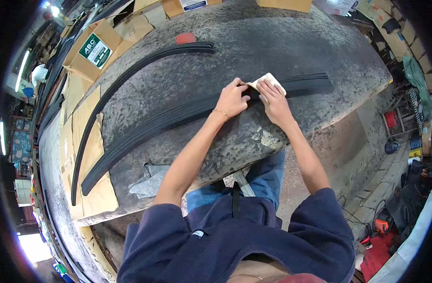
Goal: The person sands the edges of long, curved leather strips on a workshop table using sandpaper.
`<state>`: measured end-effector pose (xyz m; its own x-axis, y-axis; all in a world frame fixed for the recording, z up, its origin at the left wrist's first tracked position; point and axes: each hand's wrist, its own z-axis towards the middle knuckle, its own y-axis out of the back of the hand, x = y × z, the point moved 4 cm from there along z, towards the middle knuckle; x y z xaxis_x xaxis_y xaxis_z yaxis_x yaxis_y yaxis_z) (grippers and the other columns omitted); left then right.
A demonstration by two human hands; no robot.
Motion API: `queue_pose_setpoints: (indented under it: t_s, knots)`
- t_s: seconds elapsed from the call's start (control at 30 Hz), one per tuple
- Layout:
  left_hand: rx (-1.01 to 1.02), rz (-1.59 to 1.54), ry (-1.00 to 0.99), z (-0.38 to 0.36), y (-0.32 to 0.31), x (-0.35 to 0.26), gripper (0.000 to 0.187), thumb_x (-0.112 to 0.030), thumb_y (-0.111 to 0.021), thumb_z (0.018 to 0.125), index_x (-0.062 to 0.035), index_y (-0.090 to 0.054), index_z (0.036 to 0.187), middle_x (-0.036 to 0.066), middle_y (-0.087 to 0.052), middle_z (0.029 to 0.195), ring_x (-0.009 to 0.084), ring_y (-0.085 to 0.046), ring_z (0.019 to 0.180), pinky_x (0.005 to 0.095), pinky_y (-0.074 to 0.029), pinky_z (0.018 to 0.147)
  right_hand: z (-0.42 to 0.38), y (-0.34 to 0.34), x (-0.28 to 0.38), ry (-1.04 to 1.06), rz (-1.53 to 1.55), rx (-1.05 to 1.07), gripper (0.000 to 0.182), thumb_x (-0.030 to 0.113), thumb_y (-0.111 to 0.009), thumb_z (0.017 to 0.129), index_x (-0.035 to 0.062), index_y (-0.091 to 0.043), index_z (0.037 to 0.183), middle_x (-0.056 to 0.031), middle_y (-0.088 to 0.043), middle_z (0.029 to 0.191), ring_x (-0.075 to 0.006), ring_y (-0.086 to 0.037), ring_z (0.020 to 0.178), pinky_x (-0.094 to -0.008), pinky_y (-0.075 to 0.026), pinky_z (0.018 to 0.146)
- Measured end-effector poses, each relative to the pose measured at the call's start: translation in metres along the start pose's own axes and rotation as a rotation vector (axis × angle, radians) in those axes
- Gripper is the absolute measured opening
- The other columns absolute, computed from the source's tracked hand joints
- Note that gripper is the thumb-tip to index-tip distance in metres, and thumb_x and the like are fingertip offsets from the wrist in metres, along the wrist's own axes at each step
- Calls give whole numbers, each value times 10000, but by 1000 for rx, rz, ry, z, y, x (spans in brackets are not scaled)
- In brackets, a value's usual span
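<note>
A bundle of long black rubber strips lies across the worn grey table, from lower left to right. My left hand presses flat on the strips, fingers spread, a thin bracelet at the wrist. Beside it, my right hand presses a small beige pad, perhaps sandpaper, against the strips. Both hands touch the strips near their right part. A second, thinner black strip curves along the table's far side.
Flattened cardboard covers the table's left end. A box with a green label stands at the back left. A grey rag hangs at the near edge. A red item lies by the far strip. Clutter fills the floor at right.
</note>
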<state>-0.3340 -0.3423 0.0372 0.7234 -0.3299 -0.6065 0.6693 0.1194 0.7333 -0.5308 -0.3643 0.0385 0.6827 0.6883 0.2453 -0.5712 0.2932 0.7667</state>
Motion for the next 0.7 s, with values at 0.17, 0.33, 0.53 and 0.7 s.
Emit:
queue_pose_setpoints:
  t_s: [0.17,0.33,0.53,0.7]
  knots:
    - [-1,-37,9,1,2,-4,381,-118,-753,779,13,-717,1135,123,-634,1143,338,-649,1052,424,-528,936,-9,57,-108,-298,300,-86,314,56,-507,955,-12,-661,1219,-202,-674,1226,-367,-646,1122,-439,-483,1015]
    - [-16,1,25,-1,-3,-7,393,-97,-754,766,13,-716,1142,124,-635,1145,351,-649,1051,431,-531,934,-1,29,-61,-309,19,27,326,97,-538,929,-2,-680,1205,-220,-652,1285,-384,-601,1211,-471,-441,1064]
    - [-23,-12,-56,0,6,-3,393,-101,-747,781,17,-713,1154,129,-634,1156,357,-651,1050,432,-532,932,-9,21,-55,-30,27,22,324,115,-501,970,-4,-662,1223,-196,-693,1191,-366,-645,1127,-459,-490,990]
    - [-17,32,53,-1,1,-6,401,-106,-747,785,9,-711,1168,113,-648,1198,342,-662,1060,420,-531,932,-4,47,-110,-533,-15,-53,304,159,-486,1003,2,-683,1173,-248,-685,1139,-403,-662,1058,-482,-512,910]
